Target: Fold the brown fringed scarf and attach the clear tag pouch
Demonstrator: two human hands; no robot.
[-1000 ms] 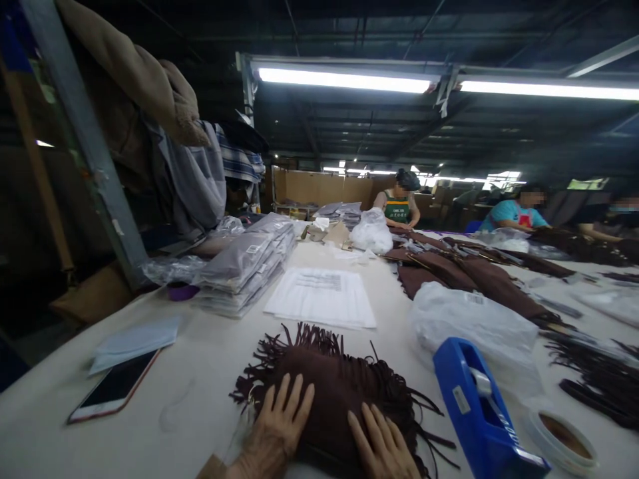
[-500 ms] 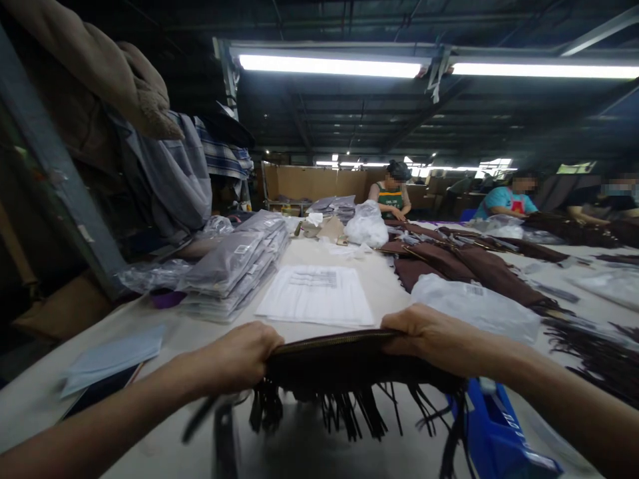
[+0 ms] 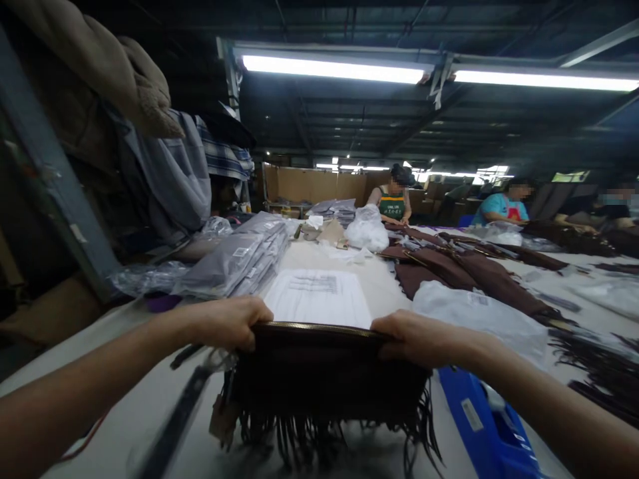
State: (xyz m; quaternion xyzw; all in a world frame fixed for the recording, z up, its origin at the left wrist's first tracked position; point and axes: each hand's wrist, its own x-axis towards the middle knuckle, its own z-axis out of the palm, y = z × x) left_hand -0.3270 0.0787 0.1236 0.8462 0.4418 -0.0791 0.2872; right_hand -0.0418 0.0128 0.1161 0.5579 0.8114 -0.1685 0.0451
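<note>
Fringed bag (image 3: 327,372) now upright off the table (image 3: 124,426), zipper up; left hand (image 3: 227,322) and right hand (image 3: 417,336) clench its top corners.

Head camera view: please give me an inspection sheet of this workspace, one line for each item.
Surface: pale table, long, shared with other workers.
Job's things: brown fringed bag held up by its zipper edge, fringe hanging down.
Clutter: printed paper sheets; stack of packed plastic bags; white plastic bag; blue tape dispenser; brown pieces laid out on the right.
Hands: left hand and right hand each grip one top corner of the bag.
Cables: nothing seen.
Surroundings: hanging clothes at left; strip lights overhead; three persons working at the far end.
</note>
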